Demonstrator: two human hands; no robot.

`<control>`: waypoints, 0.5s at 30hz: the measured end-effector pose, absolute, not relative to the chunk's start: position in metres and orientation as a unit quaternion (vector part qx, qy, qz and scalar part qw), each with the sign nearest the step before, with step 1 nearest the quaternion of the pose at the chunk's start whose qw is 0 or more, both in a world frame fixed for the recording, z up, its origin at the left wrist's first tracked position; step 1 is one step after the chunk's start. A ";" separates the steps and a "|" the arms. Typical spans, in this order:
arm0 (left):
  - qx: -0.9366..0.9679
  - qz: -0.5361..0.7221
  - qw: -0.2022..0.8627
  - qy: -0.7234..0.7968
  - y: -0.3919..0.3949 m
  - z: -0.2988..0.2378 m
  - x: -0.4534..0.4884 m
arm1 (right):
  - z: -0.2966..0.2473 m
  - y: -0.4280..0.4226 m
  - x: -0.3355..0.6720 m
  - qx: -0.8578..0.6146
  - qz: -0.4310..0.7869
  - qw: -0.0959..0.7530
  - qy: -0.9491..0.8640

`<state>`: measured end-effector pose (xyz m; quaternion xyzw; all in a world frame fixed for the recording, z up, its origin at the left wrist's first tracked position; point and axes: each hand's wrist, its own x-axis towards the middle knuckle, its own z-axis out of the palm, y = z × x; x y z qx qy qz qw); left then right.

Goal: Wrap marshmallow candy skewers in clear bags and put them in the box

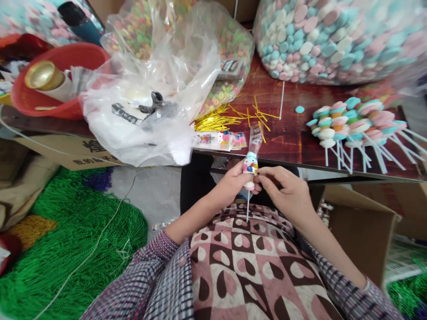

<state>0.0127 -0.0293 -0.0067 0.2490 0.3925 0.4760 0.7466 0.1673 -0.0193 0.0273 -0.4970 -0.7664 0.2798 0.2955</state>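
Observation:
My left hand [235, 181] is closed around a marshmallow lollipop [250, 184], held upright just off the table's front edge. Its white stick points down towards my lap. A printed plastic wrapper [251, 162] covers the upper part of the sweet, and its clear end stands up above. From the right, the thumb and forefinger of my right hand [283, 189] pinch the side of this wrapper. Flat printed wrappers [216, 140] lie on the table to the left, with gold twist ties [218, 119] behind them.
Stacked marshmallow lollipops [358, 122] lie at the right of the dark red table [267, 95]. Large bags of marshmallows [316, 40] and coloured ring sweets [230, 49] stand behind. A red bowl [25, 95] is at left; green cords [66, 240] cover the floor. An open cardboard box [356, 235] stands right.

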 end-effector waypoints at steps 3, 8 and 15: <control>0.271 0.479 0.743 0.381 -0.031 -0.007 0.015 | 0.021 -0.019 0.162 -0.482 0.243 0.286 -0.791; 0.280 0.470 0.738 0.393 -0.033 -0.007 0.017 | 0.014 -0.022 0.163 -0.475 0.179 0.283 -0.814; 0.304 0.459 0.731 0.403 -0.034 -0.011 0.018 | 0.008 -0.021 0.166 -0.473 0.102 0.263 -0.835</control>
